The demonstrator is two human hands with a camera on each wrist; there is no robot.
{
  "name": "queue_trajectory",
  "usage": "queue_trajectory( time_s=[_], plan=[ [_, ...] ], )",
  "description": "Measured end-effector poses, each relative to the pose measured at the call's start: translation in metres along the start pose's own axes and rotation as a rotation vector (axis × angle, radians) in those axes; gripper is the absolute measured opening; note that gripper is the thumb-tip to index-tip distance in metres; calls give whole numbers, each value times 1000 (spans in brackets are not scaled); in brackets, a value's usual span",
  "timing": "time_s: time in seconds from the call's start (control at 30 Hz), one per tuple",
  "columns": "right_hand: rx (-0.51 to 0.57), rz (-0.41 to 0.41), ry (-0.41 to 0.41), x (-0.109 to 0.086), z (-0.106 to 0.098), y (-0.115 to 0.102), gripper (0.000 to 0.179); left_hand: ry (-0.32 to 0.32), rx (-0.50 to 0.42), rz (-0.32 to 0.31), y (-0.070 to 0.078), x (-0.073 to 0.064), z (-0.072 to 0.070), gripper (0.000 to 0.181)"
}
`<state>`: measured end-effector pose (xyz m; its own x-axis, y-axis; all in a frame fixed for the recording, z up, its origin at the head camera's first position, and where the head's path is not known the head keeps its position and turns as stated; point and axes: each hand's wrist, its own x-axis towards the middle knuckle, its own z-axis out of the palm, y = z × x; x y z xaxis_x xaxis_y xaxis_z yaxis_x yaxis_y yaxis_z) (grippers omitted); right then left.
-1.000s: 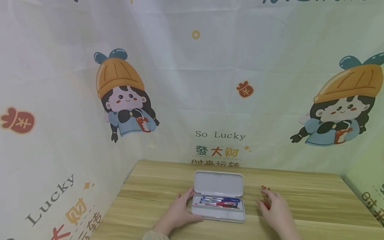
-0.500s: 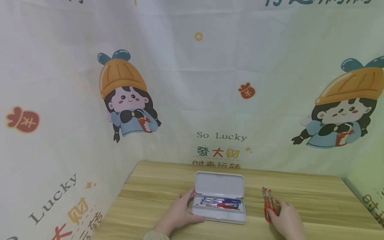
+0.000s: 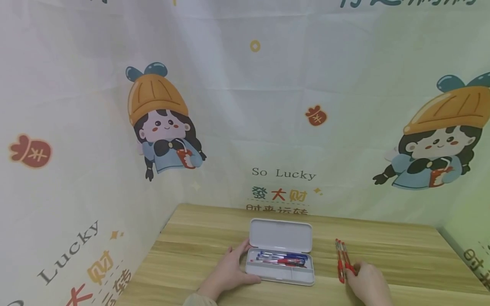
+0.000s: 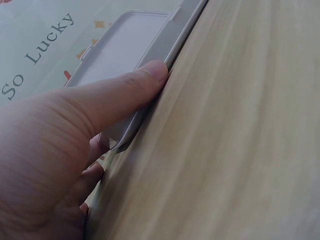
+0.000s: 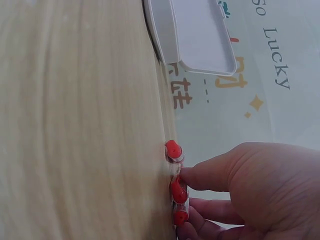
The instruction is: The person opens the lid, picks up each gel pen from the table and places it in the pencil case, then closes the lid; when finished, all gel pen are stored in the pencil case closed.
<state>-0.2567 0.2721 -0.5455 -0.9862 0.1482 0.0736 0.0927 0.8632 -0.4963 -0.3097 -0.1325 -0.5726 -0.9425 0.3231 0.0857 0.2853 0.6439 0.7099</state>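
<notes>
A pale grey pencil case [image 3: 280, 236] sits with its lid raised in the middle of the table. My left hand [image 3: 229, 270] grips its left end; the thumb [image 4: 150, 75] lies along the front wall and the other fingers reach behind. To the right of the case, three red pens [image 3: 340, 265] lie side by side, tips pointing away. My right hand [image 3: 369, 282] pinches at their near ends. In the right wrist view, thumb and fingers are round the two red pens [image 5: 179, 192] on one side, while another red pen [image 5: 174, 150] lies just beyond the thumb.
Several blue and red pens [image 3: 283, 259] lie in the case's long back compartment, with smaller compartments in front. The wooden table [image 3: 214, 229] backs onto a printed cloth [image 3: 222, 127] that also hangs along its left side.
My right hand has drawn back toward me and to the right along the red pens, uncovering more of them. The left hand has stayed on the pencil case.
</notes>
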Motion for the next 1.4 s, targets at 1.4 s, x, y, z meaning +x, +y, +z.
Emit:
queue_trajectory(
  time_s=[1.4],
  plan=[
    [125, -23, 139, 5, -3, -40, 33, 4, -6, -20, 3, -3, -1, 131]
  ],
)
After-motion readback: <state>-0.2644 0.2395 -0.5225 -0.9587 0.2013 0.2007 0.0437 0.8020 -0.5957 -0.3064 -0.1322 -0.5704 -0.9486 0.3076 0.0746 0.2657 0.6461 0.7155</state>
